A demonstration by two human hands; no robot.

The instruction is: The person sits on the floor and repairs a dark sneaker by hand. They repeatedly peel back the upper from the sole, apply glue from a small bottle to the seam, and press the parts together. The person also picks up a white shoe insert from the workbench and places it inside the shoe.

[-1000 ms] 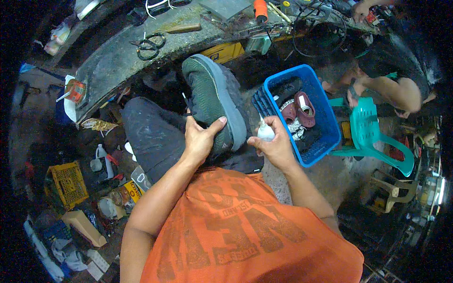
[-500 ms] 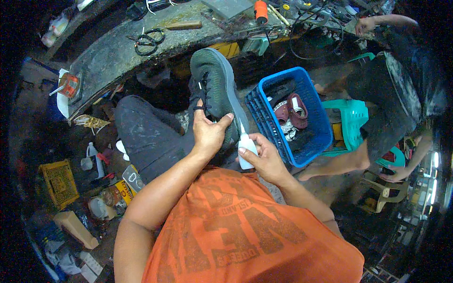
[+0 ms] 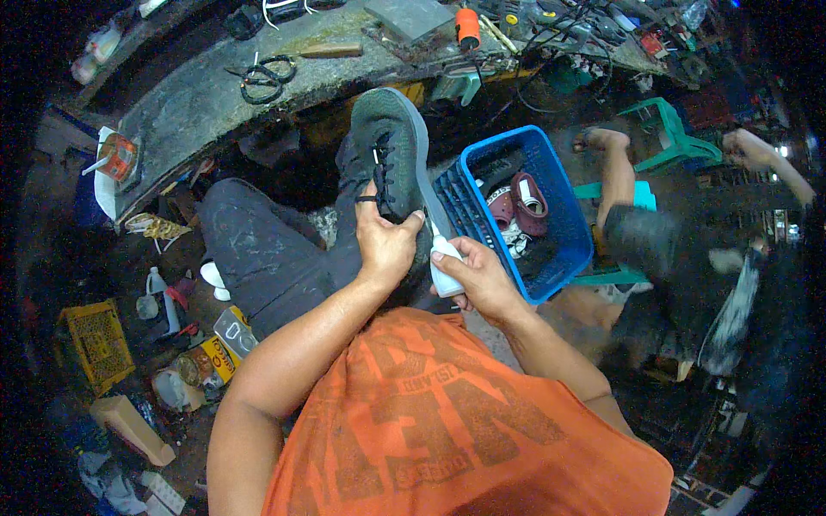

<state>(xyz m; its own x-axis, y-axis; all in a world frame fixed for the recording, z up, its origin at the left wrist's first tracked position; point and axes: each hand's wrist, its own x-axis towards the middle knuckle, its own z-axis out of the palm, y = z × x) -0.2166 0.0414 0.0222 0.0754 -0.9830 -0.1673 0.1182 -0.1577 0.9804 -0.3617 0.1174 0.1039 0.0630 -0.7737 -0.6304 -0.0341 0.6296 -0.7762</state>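
Note:
A dark green sneaker (image 3: 385,120) with black laces and a grey sole rests over my lap, toe pointing away. My left hand (image 3: 385,244) is closed on its heel end, fingers inside the opening and thumb pressed against the side by the sole. In my right hand (image 3: 486,277) is a small white glue bottle (image 3: 447,268), gripped between thumb and fingers. Its narrow nozzle points at the seam between the upper and the sole, near my left thumb. Whether the tip touches the seam I cannot tell.
To the right stands a blue plastic basket (image 3: 564,277) holding maroon clogs (image 3: 528,205). Ahead runs a workbench (image 3: 185,129) with scissors (image 3: 262,79) and an orange bottle (image 3: 467,29). A blurred person moves at right near green stools (image 3: 680,142). A yellow crate (image 3: 96,346) sits at left.
The bottle has shifted slightly up and left along the seam, and tilts more. My left hand keeps its grip on the sneaker. The person at right has moved off the green stool.

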